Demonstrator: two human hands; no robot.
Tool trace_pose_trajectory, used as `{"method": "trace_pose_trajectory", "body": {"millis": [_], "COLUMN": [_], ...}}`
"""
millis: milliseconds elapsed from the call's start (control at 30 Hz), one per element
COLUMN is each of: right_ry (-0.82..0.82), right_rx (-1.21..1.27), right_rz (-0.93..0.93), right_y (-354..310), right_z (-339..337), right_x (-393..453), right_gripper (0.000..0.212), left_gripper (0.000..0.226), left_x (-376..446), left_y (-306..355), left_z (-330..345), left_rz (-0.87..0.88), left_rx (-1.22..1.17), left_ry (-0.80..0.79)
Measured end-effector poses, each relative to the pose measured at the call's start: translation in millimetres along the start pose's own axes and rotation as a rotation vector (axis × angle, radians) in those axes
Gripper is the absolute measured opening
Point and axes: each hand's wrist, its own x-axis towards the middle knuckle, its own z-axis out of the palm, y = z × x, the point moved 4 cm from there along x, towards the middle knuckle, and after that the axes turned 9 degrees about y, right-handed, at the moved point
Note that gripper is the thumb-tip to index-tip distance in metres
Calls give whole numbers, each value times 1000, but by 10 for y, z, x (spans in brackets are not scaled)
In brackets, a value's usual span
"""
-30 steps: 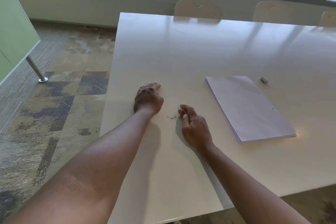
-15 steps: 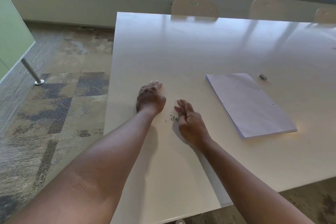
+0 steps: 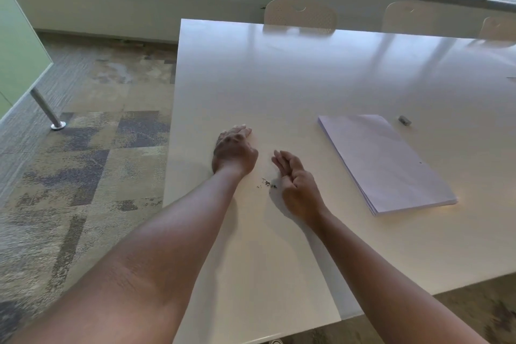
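A small scatter of dark crumbs (image 3: 266, 183) lies on the white table (image 3: 279, 78) near its left edge, between the two hands. The right hand (image 3: 298, 184) stands on its little-finger edge just beside the crumbs, palm turned toward them, forearm stretched out low over the tabletop. Its fingers (image 3: 282, 160) are nearly straight and close together, holding nothing. The left hand (image 3: 234, 152) rests back-up on the table a little farther off, arm extended, fingers (image 3: 242, 129) loosely bent and together, tips on the surface. To the right lies a stack of paper (image 3: 385, 162), with a small eraser (image 3: 404, 120) just beyond its far corner.
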Motion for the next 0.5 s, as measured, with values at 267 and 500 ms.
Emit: {"method": "trace_pose_trajectory", "body": {"millis": [267, 500], "right_ry": [77, -23], "right_rx": [302, 88], "right_rz": [51, 4], "right_y": [-61, -25], "right_z": [-17, 15], "right_x": [65, 79], "right_gripper": [54, 63], "left_gripper": [52, 49], "left_x": [89, 123], "left_y": [-90, -154], "left_z": [-9, -59], "left_rz": [-6, 100], "left_rx": [-12, 52], "left_ry": [-45, -112]}}
